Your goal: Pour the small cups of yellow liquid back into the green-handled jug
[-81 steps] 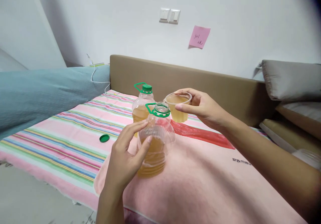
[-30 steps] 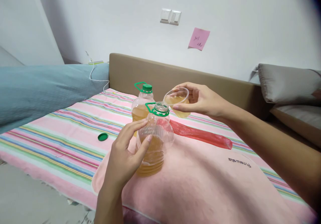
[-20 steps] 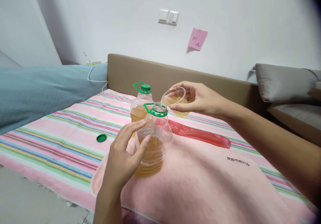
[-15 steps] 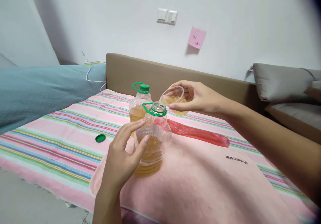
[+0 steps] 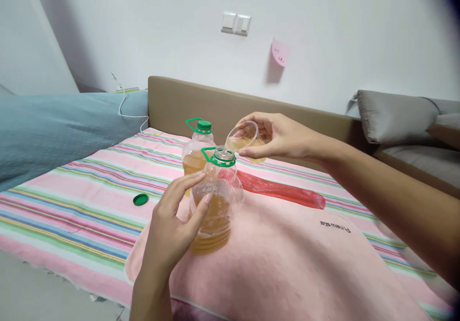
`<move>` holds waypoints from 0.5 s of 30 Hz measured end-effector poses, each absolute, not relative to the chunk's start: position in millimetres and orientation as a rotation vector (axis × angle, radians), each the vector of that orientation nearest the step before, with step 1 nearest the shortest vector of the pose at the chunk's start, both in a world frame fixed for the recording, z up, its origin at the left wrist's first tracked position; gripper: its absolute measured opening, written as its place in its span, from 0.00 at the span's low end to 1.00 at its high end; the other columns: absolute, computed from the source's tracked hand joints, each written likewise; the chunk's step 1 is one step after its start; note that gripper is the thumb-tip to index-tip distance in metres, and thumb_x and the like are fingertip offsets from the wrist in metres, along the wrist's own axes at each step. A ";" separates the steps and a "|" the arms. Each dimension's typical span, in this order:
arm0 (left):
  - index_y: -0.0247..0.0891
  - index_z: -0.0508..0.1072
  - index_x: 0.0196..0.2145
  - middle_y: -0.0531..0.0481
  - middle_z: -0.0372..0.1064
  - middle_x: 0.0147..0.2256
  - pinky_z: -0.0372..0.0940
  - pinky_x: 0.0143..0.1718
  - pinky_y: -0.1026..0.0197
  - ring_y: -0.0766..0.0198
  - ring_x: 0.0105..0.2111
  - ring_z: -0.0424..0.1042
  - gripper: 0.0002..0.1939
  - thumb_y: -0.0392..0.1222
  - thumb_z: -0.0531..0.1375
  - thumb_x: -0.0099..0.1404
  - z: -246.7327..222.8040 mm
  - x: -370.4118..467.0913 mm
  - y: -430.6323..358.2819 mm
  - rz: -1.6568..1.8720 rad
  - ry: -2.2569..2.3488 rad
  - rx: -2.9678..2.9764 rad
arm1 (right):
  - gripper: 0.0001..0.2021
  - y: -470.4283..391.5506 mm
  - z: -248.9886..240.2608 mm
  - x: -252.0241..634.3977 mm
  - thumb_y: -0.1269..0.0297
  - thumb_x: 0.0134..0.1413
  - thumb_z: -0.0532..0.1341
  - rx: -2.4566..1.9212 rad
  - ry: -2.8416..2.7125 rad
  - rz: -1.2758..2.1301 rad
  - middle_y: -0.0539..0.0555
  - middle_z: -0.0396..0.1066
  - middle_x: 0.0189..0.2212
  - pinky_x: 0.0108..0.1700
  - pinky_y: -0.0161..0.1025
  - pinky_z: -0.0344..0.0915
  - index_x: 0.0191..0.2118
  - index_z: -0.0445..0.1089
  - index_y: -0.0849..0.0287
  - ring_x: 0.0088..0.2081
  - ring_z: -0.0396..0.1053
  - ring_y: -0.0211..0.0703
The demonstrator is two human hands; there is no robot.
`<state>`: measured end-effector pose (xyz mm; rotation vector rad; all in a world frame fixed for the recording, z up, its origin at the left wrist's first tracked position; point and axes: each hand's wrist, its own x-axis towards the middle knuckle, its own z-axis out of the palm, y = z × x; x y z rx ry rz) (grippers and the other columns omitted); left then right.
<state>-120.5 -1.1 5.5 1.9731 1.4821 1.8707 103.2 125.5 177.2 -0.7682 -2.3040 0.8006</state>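
An uncapped clear bottle [image 5: 212,215] of amber liquid stands on a pink cloth [image 5: 273,263], a green ring and handle round its neck. My left hand [image 5: 176,215] is wrapped against its left side. Above and right of its mouth, my right hand [image 5: 273,136] holds a clear plastic cup [image 5: 247,143] with amber liquid, tipped left so that its rim is at the bottle's opening. Behind stands a second bottle [image 5: 192,160], capped in green. A loose green cap [image 5: 140,199] lies on the striped sheet to the left.
A red plastic bag [image 5: 280,189] lies behind the open bottle. The brown headboard [image 5: 215,101] runs along the wall. Grey pillows [image 5: 395,118] are at the right, a blue-covered bolster [image 5: 64,129] at the left. A pink note [image 5: 279,52] hangs beside wall switches [image 5: 235,23].
The whole view has shifted slightly, moving things a little left in the picture. My right hand has tilted the cup somewhat further. The pink note has curled.
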 end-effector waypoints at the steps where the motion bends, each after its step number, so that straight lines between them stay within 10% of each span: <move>1: 0.47 0.77 0.58 0.51 0.77 0.58 0.68 0.64 0.54 0.57 0.60 0.75 0.15 0.45 0.66 0.75 5.5 -120.5 -1.2 1.868 1.482 1.975 | 0.27 125.5 178.2 103.1 0.54 0.37 0.84 -0.772 -2.314 0.791 0.57 0.83 0.48 0.52 0.58 0.77 0.45 0.80 0.49 0.49 0.80 0.61; 15: 0.46 0.77 0.58 0.50 0.77 0.58 0.68 0.64 0.55 0.58 0.60 0.75 0.16 0.45 0.66 0.75 5.5 -120.3 -1.1 1.872 1.474 1.968 | 0.23 122.5 185.4 100.7 0.61 0.37 0.85 -0.757 -2.342 0.803 0.58 0.83 0.44 0.50 0.57 0.77 0.42 0.81 0.52 0.46 0.79 0.60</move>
